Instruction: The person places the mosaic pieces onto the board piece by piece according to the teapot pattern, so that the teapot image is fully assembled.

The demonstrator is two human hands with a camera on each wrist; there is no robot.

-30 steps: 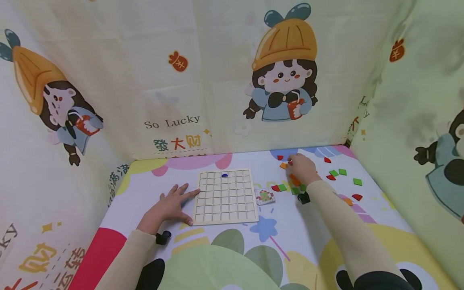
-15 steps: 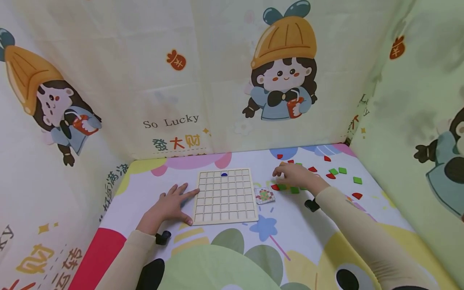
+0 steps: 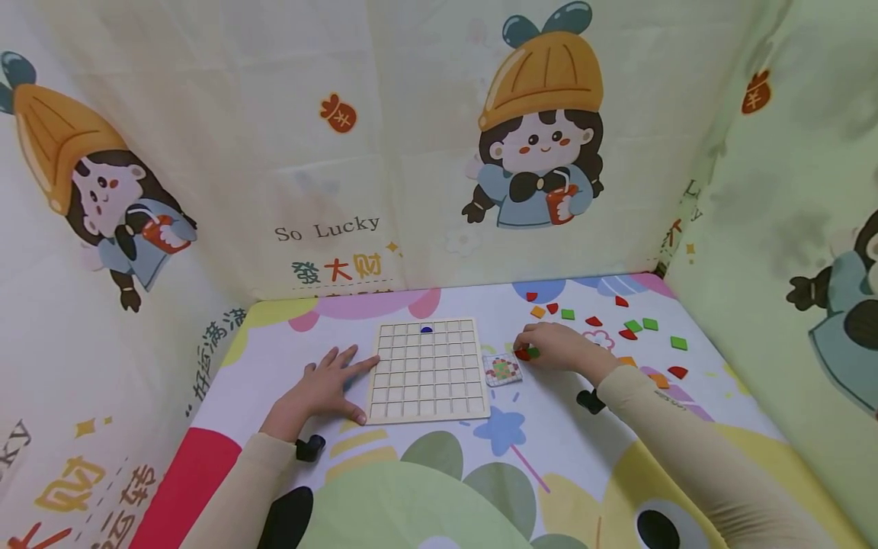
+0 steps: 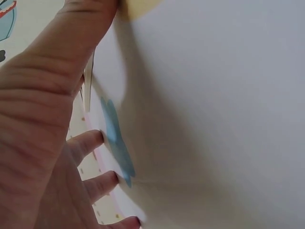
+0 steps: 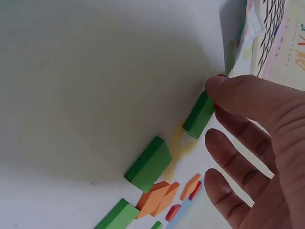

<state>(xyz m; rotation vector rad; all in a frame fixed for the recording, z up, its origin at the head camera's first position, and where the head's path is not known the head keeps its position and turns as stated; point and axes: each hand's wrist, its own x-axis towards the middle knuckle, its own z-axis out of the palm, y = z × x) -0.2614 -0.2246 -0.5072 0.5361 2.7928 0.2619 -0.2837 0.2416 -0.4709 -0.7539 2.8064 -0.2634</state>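
Observation:
My left hand (image 3: 321, 395) is spread flat at the left side of a wooden grid board (image 3: 432, 420), its index fingertip and thumb at the board's edge. In the left wrist view the thumb (image 4: 62, 43) is in front and the other fingertips rest on the cloth. One blue half-round tile (image 3: 427, 330) lies in the top row of the grid. Right of the board, my right hand (image 3: 561, 347) pinches a red tile (image 3: 523, 355) between thumb and index finger, which mostly cover it in the right wrist view. A green square tile (image 5: 200, 114) lies right against it.
A small pattern card (image 3: 503, 370) lies between the board and my right hand. Red, green and orange tiles are scattered farther right, among them a red one (image 3: 677, 372) and a green one (image 3: 678, 343). A printed cloth wall (image 3: 425, 259) rises behind the table.
My right hand has come from the far tiles back toward the card and lowered its thumb and index finger onto the red tile there. The left hand has stayed at the board.

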